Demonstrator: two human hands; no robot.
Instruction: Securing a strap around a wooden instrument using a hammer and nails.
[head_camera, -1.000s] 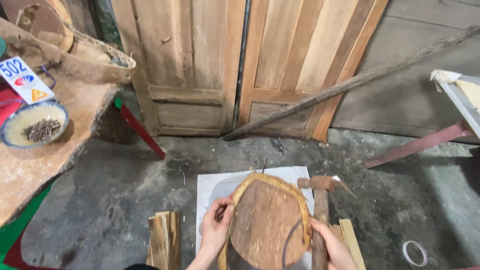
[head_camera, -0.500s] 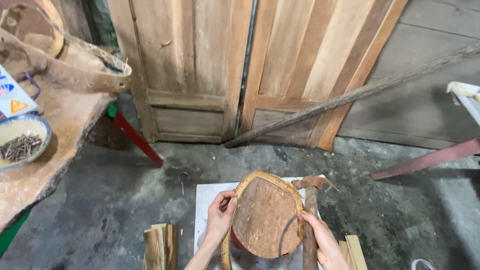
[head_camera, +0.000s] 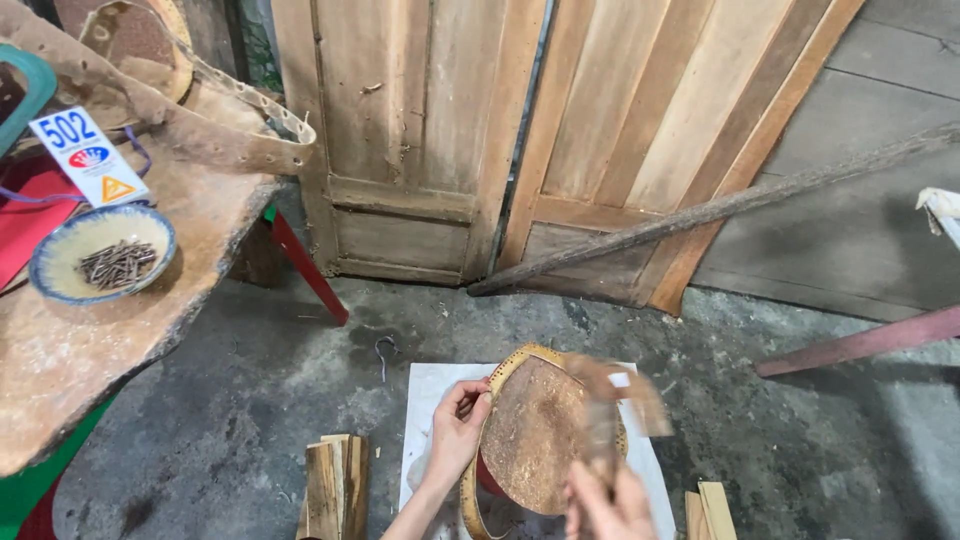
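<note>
Left hand (head_camera: 455, 425) curled, gripping; right hand (head_camera: 605, 505) fisted, raised.

One small package lies on the worktop (head_camera: 90, 350) at the far left: a flat rectangular card (head_camera: 88, 155), mostly white, with blue print across its upper part, a small red-and-blue emblem at the middle and an orange warning triangle near the lower corner. It lies tilted, just behind a blue-rimmed bowl (head_camera: 100, 252).

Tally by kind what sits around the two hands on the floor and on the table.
Drums: 1
Hammers: 1
Bowls of nails: 1
Leather straps: 1
Wood stacks: 2
White sheets: 1
Total: 7
</note>
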